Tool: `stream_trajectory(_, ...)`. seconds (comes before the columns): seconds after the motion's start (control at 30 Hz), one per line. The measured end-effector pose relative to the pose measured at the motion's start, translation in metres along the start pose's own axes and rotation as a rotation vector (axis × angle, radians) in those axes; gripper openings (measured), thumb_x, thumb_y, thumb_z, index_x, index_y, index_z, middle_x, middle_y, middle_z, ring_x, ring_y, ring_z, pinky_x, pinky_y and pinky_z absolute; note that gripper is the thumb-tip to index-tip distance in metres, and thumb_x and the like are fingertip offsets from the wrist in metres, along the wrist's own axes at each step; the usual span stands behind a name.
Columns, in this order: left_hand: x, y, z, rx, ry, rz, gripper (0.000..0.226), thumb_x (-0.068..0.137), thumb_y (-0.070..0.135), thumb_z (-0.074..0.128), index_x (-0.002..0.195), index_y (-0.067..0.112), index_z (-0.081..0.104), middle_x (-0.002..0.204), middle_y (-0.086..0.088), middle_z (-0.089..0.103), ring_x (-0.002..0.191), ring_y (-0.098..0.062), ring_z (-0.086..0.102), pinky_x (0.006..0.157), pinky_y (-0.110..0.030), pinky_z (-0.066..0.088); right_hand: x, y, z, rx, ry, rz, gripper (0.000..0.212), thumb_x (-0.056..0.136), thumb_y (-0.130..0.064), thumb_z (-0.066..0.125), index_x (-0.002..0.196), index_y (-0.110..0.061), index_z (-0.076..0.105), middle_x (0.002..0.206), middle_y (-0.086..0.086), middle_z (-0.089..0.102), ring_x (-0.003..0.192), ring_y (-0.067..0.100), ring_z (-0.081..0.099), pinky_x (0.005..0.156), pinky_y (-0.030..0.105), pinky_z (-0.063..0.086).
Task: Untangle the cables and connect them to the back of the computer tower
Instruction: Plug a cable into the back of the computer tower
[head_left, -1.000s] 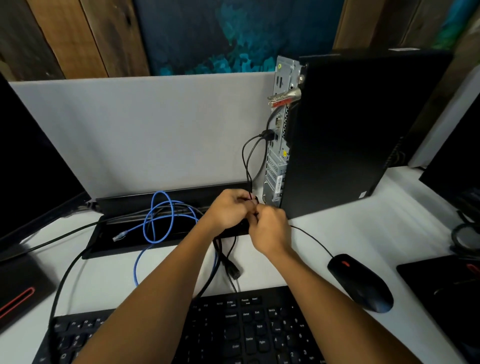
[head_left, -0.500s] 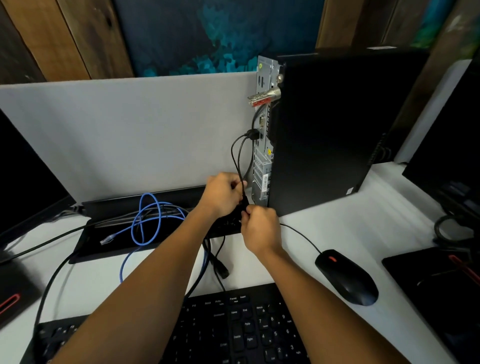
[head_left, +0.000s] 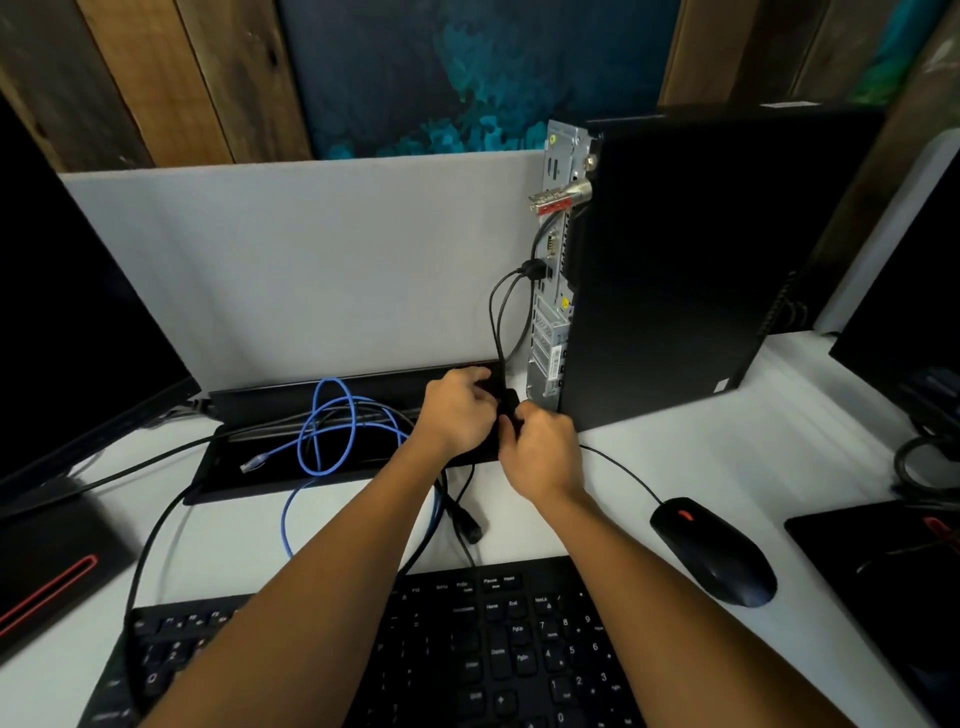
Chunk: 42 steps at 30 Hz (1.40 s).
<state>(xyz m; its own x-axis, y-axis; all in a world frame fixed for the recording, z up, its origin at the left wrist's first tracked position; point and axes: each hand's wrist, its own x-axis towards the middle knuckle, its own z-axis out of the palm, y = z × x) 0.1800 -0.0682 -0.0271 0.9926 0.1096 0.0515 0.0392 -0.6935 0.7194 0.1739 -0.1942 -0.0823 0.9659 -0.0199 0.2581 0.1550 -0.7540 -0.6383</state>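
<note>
Black cables are hanging from the rear panel of the computer tower, upright on the desk. Left hand and right hand, fingers curled, are gripping them just beside the tower's base. A blue cable is lying coiled to the left.

A grey divider panel stands on the white desk, before a wooden wall with a dark blue painting.

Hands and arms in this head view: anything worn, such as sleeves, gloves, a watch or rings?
Nothing worn shows. The left hand and right hand are bare, without gloves, and both forearms are uncovered down to the frame's lower edge. No watch, band or ring is visible; the fingers are slightly blurred.
</note>
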Motion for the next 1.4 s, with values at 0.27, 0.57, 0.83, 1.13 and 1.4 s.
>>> stream_trajectory(0.27, -0.050, -0.008, -0.021, 0.151, -0.031, 0.181, 0.032, 0.093, 0.011, 0.057, 0.124, 0.012, 0.068, 0.081, 0.003, 0.070, 0.082, -0.010, 0.060, 0.084, -0.009, 0.043, -0.018, -0.001, -0.038, 0.126, -0.160, -0.050, 0.022, 0.096, -0.028, 0.070, 0.112, -0.013, 0.070, 0.064, -0.007, 0.066, 0.060, 0.003, 0.060, 0.053, 0.009, 0.041)
stream_trajectory(0.57, -0.119, -0.068, -0.034, 0.385, -0.108, 0.311, 0.042, 0.094, 0.030, 0.050, 0.131, 0.020, 0.066, 0.121, -0.006, 0.069, 0.116, -0.029, 0.061, 0.101, -0.042, 0.048, -0.089, -0.005, -0.067, -0.009, -0.528, -0.238, 0.057, 0.081, -0.071, 0.068, 0.128, -0.039, 0.060, 0.106, -0.014, 0.061, 0.090, 0.002, 0.058, 0.081, 0.024, 0.048)
stream_trajectory(0.83, -0.133, -0.072, -0.031, 0.468, -0.184, 0.177, 0.056, 0.087, 0.041, 0.049, 0.143, 0.042, 0.050, 0.125, -0.005, 0.051, 0.127, -0.028, 0.046, 0.102, -0.051, 0.046, -0.107, -0.032, -0.045, -0.101, -0.380, -0.161, 0.025, 0.087, -0.040, 0.069, 0.092, -0.027, 0.048, 0.087, 0.004, 0.065, 0.076, 0.022, 0.064, 0.068, 0.041, 0.060)
stream_trajectory(1.13, -0.117, -0.070, -0.034, 0.549, -0.150, 0.254, 0.031, 0.095, 0.045, 0.062, 0.123, 0.031, 0.059, 0.120, -0.006, 0.039, 0.108, -0.031, 0.048, 0.094, -0.051, 0.049, -0.116, -0.038, -0.040, -0.080, -0.297, -0.199, 0.018, 0.091, -0.031, 0.063, 0.100, -0.027, 0.048, 0.078, 0.000, 0.057, 0.072, 0.025, 0.058, 0.060, 0.034, 0.050)
stream_trajectory(1.4, -0.097, -0.050, -0.048, 0.568, -0.040, 0.406, 0.041, 0.099, 0.058, 0.048, 0.129, 0.034, 0.061, 0.119, 0.013, 0.062, 0.131, -0.015, 0.038, 0.099, -0.045, 0.024, -0.088, -0.019, -0.058, 0.039, -0.431, -0.210, 0.038, 0.081, -0.053, 0.079, 0.107, -0.029, 0.067, 0.097, -0.008, 0.063, 0.087, 0.010, 0.062, 0.076, 0.026, 0.049)
